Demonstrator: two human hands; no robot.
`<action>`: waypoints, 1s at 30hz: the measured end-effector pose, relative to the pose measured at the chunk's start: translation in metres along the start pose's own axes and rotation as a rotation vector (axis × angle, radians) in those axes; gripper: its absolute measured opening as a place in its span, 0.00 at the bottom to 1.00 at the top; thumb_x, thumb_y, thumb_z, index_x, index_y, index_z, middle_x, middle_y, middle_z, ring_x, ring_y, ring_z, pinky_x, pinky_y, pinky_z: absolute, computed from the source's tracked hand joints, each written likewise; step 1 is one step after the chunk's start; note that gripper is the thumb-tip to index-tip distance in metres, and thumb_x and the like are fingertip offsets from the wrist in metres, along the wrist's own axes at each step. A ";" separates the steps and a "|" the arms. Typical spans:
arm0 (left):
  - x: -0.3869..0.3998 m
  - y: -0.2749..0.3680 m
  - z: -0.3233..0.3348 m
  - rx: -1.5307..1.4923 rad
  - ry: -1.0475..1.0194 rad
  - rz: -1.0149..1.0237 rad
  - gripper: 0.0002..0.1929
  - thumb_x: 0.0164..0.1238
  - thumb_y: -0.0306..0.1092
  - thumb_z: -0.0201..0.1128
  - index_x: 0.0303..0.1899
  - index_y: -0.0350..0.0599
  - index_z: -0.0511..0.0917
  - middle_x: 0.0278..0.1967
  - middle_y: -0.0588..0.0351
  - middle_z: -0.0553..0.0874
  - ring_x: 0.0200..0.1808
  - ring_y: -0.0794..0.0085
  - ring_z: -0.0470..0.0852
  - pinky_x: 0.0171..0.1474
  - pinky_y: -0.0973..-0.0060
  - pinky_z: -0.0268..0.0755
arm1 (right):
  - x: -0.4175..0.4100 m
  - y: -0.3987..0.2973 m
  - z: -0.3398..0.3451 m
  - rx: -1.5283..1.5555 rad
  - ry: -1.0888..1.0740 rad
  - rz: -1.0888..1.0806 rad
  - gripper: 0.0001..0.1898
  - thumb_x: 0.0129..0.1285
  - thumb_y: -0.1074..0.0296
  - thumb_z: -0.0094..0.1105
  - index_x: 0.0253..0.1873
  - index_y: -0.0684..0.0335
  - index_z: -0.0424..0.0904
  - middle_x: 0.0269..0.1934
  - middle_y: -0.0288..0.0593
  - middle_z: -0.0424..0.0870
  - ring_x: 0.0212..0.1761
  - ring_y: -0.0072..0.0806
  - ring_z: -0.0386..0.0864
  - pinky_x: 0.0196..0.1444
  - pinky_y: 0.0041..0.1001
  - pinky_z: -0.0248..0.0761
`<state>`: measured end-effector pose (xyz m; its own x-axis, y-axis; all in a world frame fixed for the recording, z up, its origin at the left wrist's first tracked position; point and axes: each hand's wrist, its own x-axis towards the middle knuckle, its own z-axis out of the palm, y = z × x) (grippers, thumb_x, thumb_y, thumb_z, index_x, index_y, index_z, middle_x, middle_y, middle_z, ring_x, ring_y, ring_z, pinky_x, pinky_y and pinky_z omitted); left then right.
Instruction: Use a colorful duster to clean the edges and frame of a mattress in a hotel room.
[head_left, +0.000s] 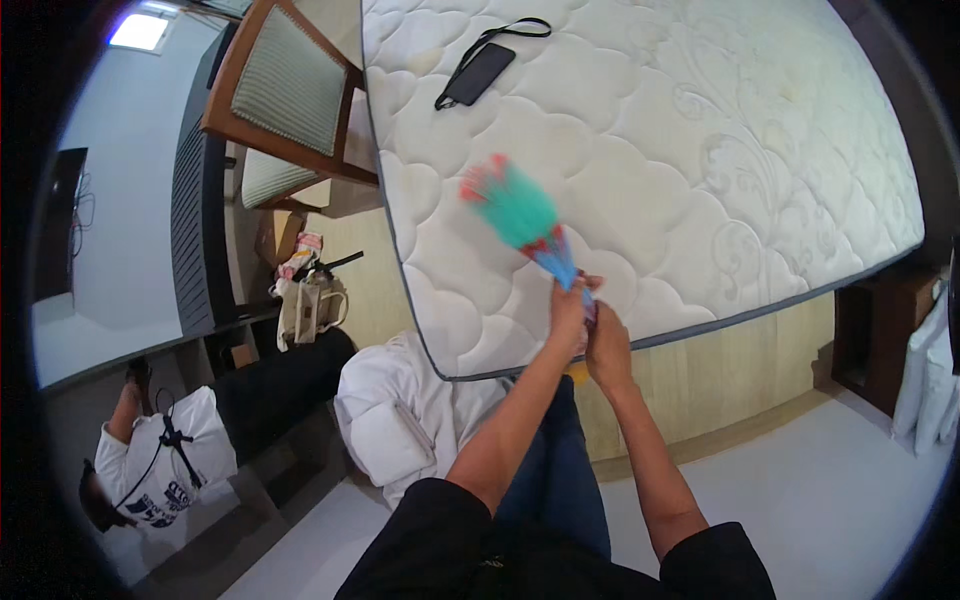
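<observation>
Both my hands hold the lower end of a multicoloured bristled duster or brush (521, 210), blurred by motion. Its head is green with red tips, and a red band and blue part lead down to the grip. My left hand (570, 311) is closed round the handle just below the blue part. Right beside it, my right hand (607, 341) grips the lowest end. The duster points up and left over a white quilted mattress (675, 187) with grey edging. Whether the bristles touch the mattress I cannot tell. Farther up on the mattress lies a dark phone or pouch (484, 73) with a black strap.
White bedding (397, 420) is heaped at the mattress's near left corner. Wooden chairs with striped upholstery (289, 82) stand beyond the left edge, near bags (311, 311). Another person in a white top (172, 450) is at lower left. A dark wooden cabinet (877, 330) stands right.
</observation>
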<state>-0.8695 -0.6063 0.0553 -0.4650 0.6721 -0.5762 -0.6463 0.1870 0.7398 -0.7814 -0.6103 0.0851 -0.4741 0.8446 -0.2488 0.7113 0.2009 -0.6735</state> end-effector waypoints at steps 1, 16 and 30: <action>-0.002 0.004 0.000 -0.009 -0.011 0.083 0.10 0.64 0.32 0.47 0.44 0.40 0.64 0.36 0.50 0.79 0.41 0.70 0.75 0.48 0.75 0.63 | 0.001 -0.006 -0.003 0.033 0.018 -0.047 0.16 0.57 0.73 0.44 0.50 0.67 0.63 0.39 0.52 0.72 0.41 0.46 0.70 0.39 0.39 0.62; -0.005 -0.042 -0.128 0.367 0.368 0.192 0.15 0.60 0.27 0.47 0.50 0.40 0.65 0.39 0.56 0.74 0.40 0.76 0.72 0.44 0.81 0.64 | -0.047 0.030 0.057 0.117 -0.256 0.109 0.14 0.63 0.65 0.32 0.45 0.67 0.65 0.39 0.58 0.72 0.41 0.53 0.69 0.40 0.40 0.63; -0.023 -0.045 -0.205 0.026 0.837 0.145 0.11 0.60 0.25 0.44 0.45 0.43 0.65 0.39 0.53 0.73 0.36 0.74 0.74 0.34 0.80 0.70 | -0.036 -0.003 0.078 -0.112 -0.462 -0.025 0.12 0.61 0.64 0.31 0.42 0.63 0.63 0.33 0.53 0.71 0.38 0.49 0.70 0.37 0.38 0.63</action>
<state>-0.9534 -0.7776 -0.0360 -0.8430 -0.0590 -0.5347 -0.5366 0.1628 0.8280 -0.8066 -0.6803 0.0421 -0.6548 0.5347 -0.5342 0.7364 0.2922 -0.6102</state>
